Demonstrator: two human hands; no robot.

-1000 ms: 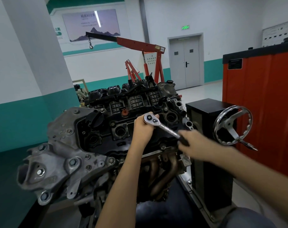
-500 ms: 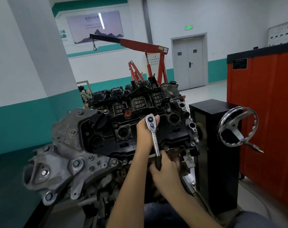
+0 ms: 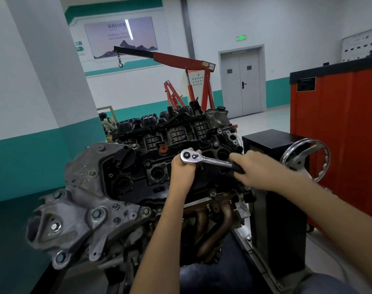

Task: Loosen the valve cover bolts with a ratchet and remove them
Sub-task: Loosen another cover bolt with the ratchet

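The ratchet (image 3: 210, 160) handle has swung from pointing back toward the person to lying out rightward across the valve cover (image 3: 157, 172), and the right hand (image 3: 257, 168) has gone with it. That hand is wrapped tight round the black grip, over the valve cover's right part. The left hand (image 3: 181, 171) is curled round the ratchet's chrome head from below, at the middle of the valve cover; the bolt beneath it is hidden. A chrome handwheel (image 3: 320, 166) stands right of the valve cover, and a red engine crane (image 3: 180, 60) stands behind it.

Engine (image 3: 125, 187) on black stand (image 3: 274, 209), handwheel (image 3: 306, 158) at its side, pale floor (image 3: 263, 122)
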